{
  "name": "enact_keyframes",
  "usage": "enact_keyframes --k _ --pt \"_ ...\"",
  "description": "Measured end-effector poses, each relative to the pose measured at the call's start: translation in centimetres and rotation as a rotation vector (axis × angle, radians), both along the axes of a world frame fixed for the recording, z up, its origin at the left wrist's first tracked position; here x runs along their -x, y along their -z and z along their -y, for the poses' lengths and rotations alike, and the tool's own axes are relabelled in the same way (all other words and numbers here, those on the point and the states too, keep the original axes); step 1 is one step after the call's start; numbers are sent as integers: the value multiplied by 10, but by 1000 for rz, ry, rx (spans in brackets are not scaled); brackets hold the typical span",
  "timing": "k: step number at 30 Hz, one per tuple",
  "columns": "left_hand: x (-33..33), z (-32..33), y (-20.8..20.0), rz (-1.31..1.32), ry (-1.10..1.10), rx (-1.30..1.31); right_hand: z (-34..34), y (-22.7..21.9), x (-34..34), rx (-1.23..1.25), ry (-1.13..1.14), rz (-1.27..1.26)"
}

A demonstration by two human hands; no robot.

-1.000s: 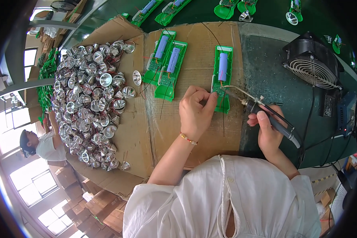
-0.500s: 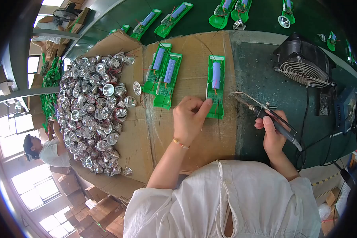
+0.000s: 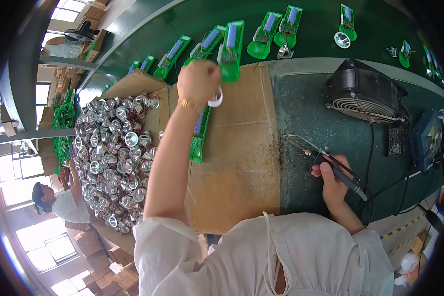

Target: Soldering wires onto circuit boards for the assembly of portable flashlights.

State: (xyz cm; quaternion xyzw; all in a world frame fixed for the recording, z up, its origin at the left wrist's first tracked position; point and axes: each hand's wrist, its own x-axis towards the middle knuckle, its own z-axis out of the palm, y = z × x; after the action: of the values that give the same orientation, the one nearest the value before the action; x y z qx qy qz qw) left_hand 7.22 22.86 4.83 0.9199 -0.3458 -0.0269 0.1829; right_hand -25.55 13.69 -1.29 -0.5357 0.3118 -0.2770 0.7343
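My left hand (image 3: 199, 85), slightly blurred, reaches to the far edge of the cardboard, its fingers closed at the side of a green plastic housing (image 3: 231, 47) with a blue battery and circuit board. A pale round rim (image 3: 215, 97), probably a reflector, shows beside the hand; what it joins is hidden. Partly behind my left wrist, another green housing (image 3: 198, 140) lies on the cardboard (image 3: 237, 172). My right hand (image 3: 333, 183) is wrapped round a soldering iron (image 3: 338, 170) with a thin metal guide tube, its tip pointing left above the dark green worktop.
A big heap of silvery reflectors (image 3: 113, 163) fills the left side. Several green housings, such as one at the back (image 3: 288, 27), stand along the far green surface. A black fan (image 3: 365, 93) and a blue box (image 3: 426, 140) are at right. A person (image 3: 59, 200) works at far left.
My left hand has moved up and away with the green housing from the cardboard's middle. My right hand keeps hold of the soldering iron. The whole view has shifted a little.
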Motion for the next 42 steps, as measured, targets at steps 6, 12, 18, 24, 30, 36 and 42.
enact_keyframes --k 6,12,18,24,30,36,42 --pt "-32 75 21 440 103 93 3 2 0 31 23 -1" --pt "-10 97 41 475 108 -173 -2 -1 -3 26 -26 5" --pt "80 -3 19 390 114 -87 2 3 1 58 10 -45" --pt "147 -113 13 291 27 250 -2 -4 -1 230 16 -23" --pt "69 -199 -21 311 -428 133 -15 -8 0 243 1 -25" --pt "68 -212 11 274 -103 67 -27 -17 9 281 -38 -13" --pt "72 -226 12 68 -529 720 -32 -26 9 266 -90 8"
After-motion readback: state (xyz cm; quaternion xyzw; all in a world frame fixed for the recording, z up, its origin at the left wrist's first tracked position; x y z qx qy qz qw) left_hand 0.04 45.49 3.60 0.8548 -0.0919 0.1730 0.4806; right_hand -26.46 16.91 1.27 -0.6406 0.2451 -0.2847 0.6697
